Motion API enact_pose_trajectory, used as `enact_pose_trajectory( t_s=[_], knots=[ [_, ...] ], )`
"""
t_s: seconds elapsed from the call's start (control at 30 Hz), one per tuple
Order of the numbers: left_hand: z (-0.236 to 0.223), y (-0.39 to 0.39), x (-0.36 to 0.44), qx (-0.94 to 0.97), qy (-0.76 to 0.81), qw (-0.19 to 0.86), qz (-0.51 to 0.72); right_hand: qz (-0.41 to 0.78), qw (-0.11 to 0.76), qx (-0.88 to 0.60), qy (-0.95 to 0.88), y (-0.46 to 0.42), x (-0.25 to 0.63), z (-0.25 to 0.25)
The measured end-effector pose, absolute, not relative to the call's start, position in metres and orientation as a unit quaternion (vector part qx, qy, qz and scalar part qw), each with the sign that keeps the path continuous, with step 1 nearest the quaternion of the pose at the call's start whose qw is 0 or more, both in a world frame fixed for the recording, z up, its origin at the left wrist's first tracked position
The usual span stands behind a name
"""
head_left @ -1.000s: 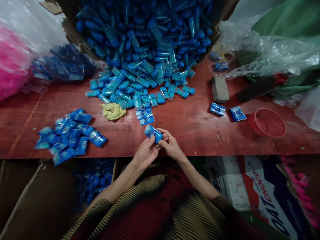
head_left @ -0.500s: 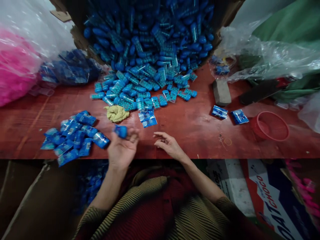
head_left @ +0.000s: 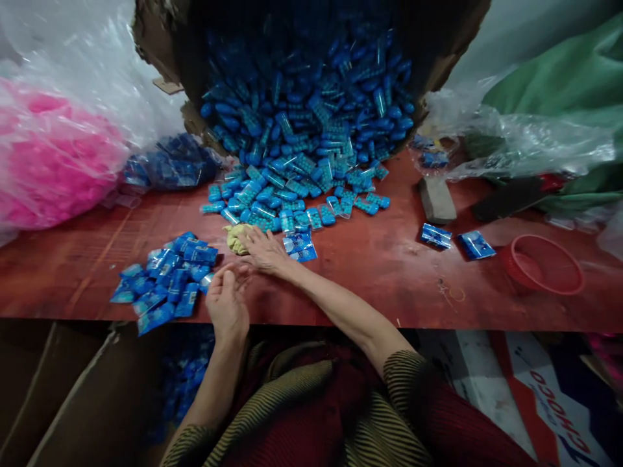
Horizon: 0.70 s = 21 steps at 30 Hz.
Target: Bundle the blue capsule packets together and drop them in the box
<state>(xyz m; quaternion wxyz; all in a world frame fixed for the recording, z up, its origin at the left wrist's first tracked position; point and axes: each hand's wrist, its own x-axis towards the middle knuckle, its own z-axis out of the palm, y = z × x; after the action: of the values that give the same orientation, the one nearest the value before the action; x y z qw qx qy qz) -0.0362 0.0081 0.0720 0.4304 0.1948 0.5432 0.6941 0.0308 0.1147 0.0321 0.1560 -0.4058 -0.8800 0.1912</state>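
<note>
My right hand (head_left: 265, 250) lies palm down with fingers stretched out, its fingertips on a crumpled yellow cloth or lump (head_left: 237, 239). Just below it, my left hand (head_left: 228, 305) has its thumb up and fingers loosely curved and apart; nothing shows in it. To its left is a heap of small blue wrapped packets (head_left: 165, 275), the nearest partly hidden behind that hand. Beside my right hand lies a flat blue printed wrapper (head_left: 300, 245). Beyond both hands, many small clear tubes with blue caps and blue beads (head_left: 292, 175) spill onto the red table (head_left: 350, 279).
A torn cardboard box (head_left: 160, 39) holds more tubes. Pink items fill a plastic bag (head_left: 63, 162) at left. On the right are a grey block (head_left: 437, 200), two blue packets (head_left: 476, 245), a red basket (head_left: 545, 264) and a green sack (head_left: 545, 91). The table's front edge is close.
The blue packet seen in my left hand is no longer visible there. My right hand has moved left and forward onto the yellow cloth or lump. The view has shifted slightly.
</note>
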Motion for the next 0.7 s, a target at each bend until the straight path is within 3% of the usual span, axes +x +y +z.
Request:
enact_pose_trajectory(
  t_s=[0.1, 0.27, 0.37, 0.47, 0.7],
  knots=[
    [0.072, 0.01, -0.046, 0.22, 0.557, 0.385, 0.702, 0.156, 0.132, -0.396, -0.895, 0.118, 0.019, 0.021],
    [0.053, 0.01, -0.035, 0.208, 0.567, 0.451, 0.657, 0.189, 0.132, -0.328, -0.916, 0.105, 0.066, 0.02],
    [0.038, 0.012, -0.022, 0.22, 0.576, 0.461, 0.638, 0.166, 0.161, -0.416, -0.879, 0.104, 0.114, 0.026],
    [0.029, 0.015, -0.01, 0.262, 0.58, 0.465, 0.616, 0.121, 0.132, -0.52, -0.835, 0.108, 0.149, 0.024],
    [0.026, 0.021, 0.012, 0.274, 0.571, 0.527, 0.567, 0.036, 0.104, -0.564, -0.818, 0.099, 0.152, 0.005]
  ],
)
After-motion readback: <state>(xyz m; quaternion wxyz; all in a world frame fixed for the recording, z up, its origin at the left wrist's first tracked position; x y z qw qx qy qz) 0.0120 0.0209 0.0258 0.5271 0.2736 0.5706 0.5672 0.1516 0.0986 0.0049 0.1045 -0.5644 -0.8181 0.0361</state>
